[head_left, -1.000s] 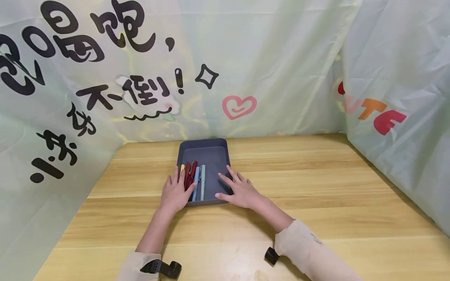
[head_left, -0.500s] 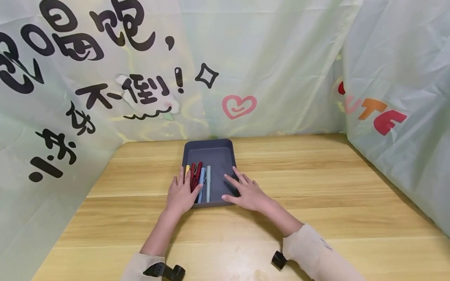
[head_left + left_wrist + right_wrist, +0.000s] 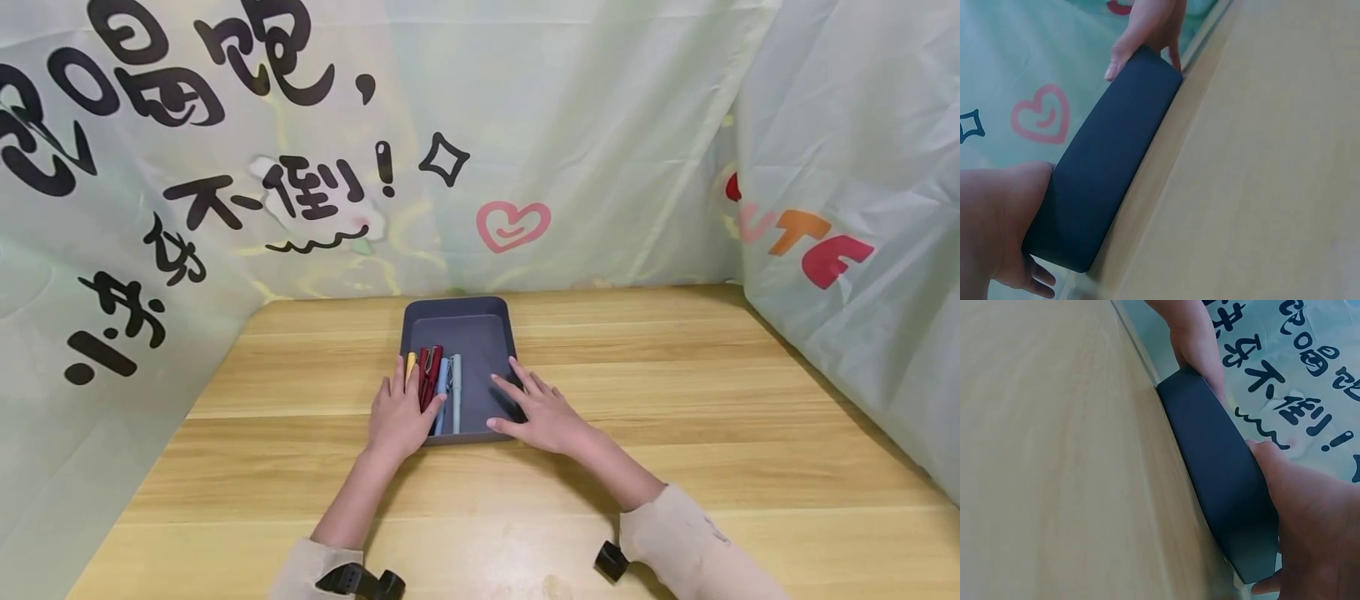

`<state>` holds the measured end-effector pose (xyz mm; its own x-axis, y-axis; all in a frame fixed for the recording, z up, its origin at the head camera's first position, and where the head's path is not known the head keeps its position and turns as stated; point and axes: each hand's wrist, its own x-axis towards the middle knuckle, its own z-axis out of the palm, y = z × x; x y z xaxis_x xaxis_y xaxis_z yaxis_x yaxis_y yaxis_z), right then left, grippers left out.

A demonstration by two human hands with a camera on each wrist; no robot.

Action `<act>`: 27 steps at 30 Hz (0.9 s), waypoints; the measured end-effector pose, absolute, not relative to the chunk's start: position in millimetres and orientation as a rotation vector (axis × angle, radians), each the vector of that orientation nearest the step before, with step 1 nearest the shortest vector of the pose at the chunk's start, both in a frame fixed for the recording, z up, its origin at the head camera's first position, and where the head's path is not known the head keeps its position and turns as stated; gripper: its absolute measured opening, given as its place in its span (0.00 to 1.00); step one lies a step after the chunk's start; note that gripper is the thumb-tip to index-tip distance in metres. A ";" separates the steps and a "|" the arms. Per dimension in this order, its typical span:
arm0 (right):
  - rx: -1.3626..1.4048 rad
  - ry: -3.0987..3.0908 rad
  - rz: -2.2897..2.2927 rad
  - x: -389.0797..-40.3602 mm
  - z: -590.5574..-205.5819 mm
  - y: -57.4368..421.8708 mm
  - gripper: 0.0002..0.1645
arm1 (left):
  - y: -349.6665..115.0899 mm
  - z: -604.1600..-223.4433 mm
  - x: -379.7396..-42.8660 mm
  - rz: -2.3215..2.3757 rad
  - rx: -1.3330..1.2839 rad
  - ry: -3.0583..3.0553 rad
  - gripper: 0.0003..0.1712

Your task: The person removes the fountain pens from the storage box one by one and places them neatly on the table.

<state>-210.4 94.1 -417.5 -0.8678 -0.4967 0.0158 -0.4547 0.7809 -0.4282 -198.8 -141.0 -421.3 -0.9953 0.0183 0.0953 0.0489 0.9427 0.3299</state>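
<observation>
A dark grey-blue tray (image 3: 480,333) lies on the wooden table, with several pens in its left half. Among them are a yellow pen (image 3: 411,362), dark red pens (image 3: 430,367), a blue pen (image 3: 442,392) and a pale blue-grey pen (image 3: 457,392). My left hand (image 3: 400,417) holds the tray's near left side, its thumb over the rim beside the pens and its other fingers spread along the side. Opposite it, my right hand (image 3: 547,417) holds the right side, thumb reaching over the rim. Both wrist views show the tray's near wall (image 3: 1104,162) between the two hands.
The wooden table (image 3: 675,375) stretches out on both sides of the tray. Behind it hangs a pale green printed cloth (image 3: 600,150), and another cloth side (image 3: 847,167) bounds the right. A black wrist camera (image 3: 611,561) sits at the right sleeve.
The tray, with the pens in it, has slid a little to the right along the table. Both hands have moved along with it, keeping their places at its sides.
</observation>
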 end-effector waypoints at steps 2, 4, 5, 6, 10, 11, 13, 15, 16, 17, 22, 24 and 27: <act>-0.769 2.871 -0.652 -209.9 -417.8 95.9 0.46 | -139.1 -420.6 -198.1 -0.523 -0.049 -3.009 0.42; -0.768 2.872 -0.651 -209.3 -418.0 97.8 0.47 | -137.2 -420.4 -197.6 -0.524 -0.051 -3.014 0.42; -0.768 2.872 -0.648 -208.7 -417.9 98.8 0.47 | -136.2 -420.5 -197.5 -0.524 -0.052 -3.015 0.42; -0.770 2.874 -0.652 -208.2 -417.9 99.8 0.47 | -135.5 -420.9 -197.6 -0.522 -0.054 -3.016 0.42; -0.769 2.880 -0.660 -206.6 -417.4 103.1 0.46 | -132.5 -421.6 -197.7 -0.522 -0.062 -3.018 0.42; -0.765 2.881 -0.660 -206.2 -417.2 103.8 0.46 | -131.9 -421.7 -197.7 -0.521 -0.065 -3.017 0.42; -0.764 2.884 -0.661 -205.5 -416.5 105.0 0.46 | -130.4 -421.3 -197.5 -0.522 -0.069 -3.016 0.43; -0.765 2.887 -0.657 -204.8 -416.2 106.4 0.47 | -128.7 -421.3 -197.4 -0.518 -0.077 -3.012 0.42; -0.766 2.888 -0.656 -204.6 -416.1 107.2 0.47 | -127.8 -421.3 -197.3 -0.516 -0.080 -3.009 0.42; -0.766 2.889 -0.654 -204.3 -416.2 108.0 0.47 | -127.1 -421.2 -197.2 -0.513 -0.082 -3.009 0.42; -0.771 2.903 -0.649 -203.0 -417.6 112.2 0.47 | -123.1 -421.6 -196.6 -0.510 -0.092 -3.002 0.42; -0.774 2.907 -0.657 -202.2 -417.8 113.6 0.47 | -121.6 -421.8 -196.3 -0.514 -0.096 -3.000 0.42; -0.781 2.908 -0.669 -200.9 -418.5 115.9 0.47 | -119.4 -422.5 -195.4 -0.516 -0.099 -3.002 0.42</act>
